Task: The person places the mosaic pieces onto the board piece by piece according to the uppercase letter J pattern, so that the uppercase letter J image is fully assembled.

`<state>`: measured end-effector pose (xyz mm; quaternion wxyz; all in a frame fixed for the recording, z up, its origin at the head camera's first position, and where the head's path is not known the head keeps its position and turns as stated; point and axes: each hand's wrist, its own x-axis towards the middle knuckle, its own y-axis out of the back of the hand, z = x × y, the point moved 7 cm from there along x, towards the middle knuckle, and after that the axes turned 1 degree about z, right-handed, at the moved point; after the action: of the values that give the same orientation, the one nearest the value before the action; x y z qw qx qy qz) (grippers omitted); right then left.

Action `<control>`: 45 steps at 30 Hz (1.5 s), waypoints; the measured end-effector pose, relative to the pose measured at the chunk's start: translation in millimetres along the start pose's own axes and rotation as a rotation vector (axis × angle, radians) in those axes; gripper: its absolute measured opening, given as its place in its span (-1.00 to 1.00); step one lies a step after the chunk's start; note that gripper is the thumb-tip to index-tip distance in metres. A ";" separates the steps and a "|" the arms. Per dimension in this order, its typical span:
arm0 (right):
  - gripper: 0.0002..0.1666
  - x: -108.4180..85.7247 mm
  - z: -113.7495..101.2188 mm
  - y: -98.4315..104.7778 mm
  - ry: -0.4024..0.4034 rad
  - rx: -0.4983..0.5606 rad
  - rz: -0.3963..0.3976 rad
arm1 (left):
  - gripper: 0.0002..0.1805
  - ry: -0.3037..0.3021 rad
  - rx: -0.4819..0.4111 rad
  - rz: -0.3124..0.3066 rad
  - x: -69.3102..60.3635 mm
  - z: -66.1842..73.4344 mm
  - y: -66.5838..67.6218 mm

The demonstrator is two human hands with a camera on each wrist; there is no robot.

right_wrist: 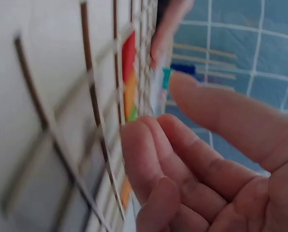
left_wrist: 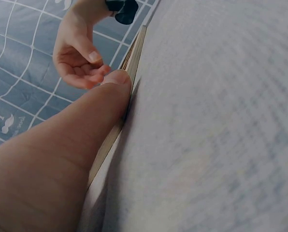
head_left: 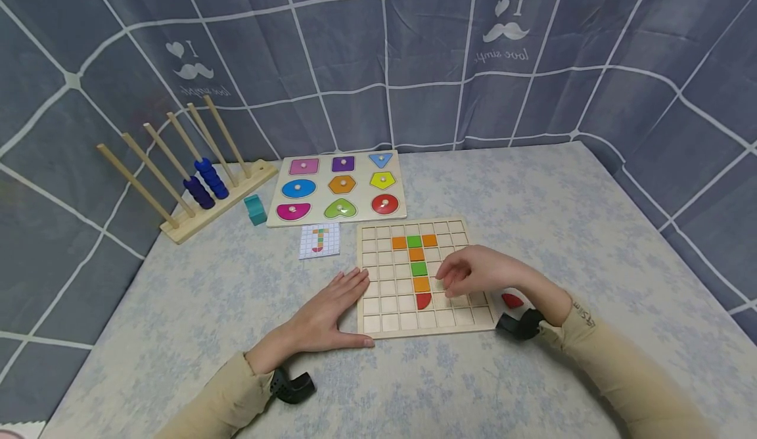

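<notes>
A wooden grid board [head_left: 387, 289] lies on the table, bearing orange and green square tiles in a T shape. At the foot of its column sits a red quarter-round tile [head_left: 423, 301]. My left hand [head_left: 328, 311] rests spread at the board's left edge, fingertips touching the frame and thumb by the near corner. Above the right part of the grid hovers my right hand [head_left: 481, 271]. In the right wrist view its fingers [right_wrist: 141, 145] are loosely bent, the thumb apart, nothing between them. Another red quarter-round tile [head_left: 512, 301] lies right of the board, near the right wrist.
A small pattern card [head_left: 332, 247] lies left of the board's far corner. Behind it is a shape puzzle board [head_left: 319, 216] with knobbed pieces. A wooden peg rack [head_left: 233, 197] with blue beads stands at far left, beside teal blocks [head_left: 255, 209]. Patterned curtains [head_left: 343, 51] surround the table.
</notes>
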<state>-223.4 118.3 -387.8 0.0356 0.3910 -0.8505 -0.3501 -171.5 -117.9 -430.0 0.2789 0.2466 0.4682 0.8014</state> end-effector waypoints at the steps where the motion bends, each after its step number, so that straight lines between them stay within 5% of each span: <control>1: -0.68 -3.4 1.8 4.7 0.000 0.001 0.003 | 0.12 -0.005 0.000 0.005 0.0 0.4 0.4; 18: -0.50 -54.1 62.9 41.7 0.034 0.154 0.032 | 0.14 0.004 -0.002 -0.009 1.4 0.7 -1.2; 35: -0.55 -57.9 89.3 39.7 0.046 0.284 -0.038 | 0.13 0.017 0.004 -0.010 -0.2 0.7 -1.2; 45: -0.50 -59.7 90.7 35.6 0.054 0.249 -0.073 | 0.13 0.007 0.006 0.005 0.0 2.2 1.3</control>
<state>-235.3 227.0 -421.1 -0.0029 0.4326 -0.8712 -0.2323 -170.3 -117.1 -427.9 0.2746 0.2457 0.4711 0.8014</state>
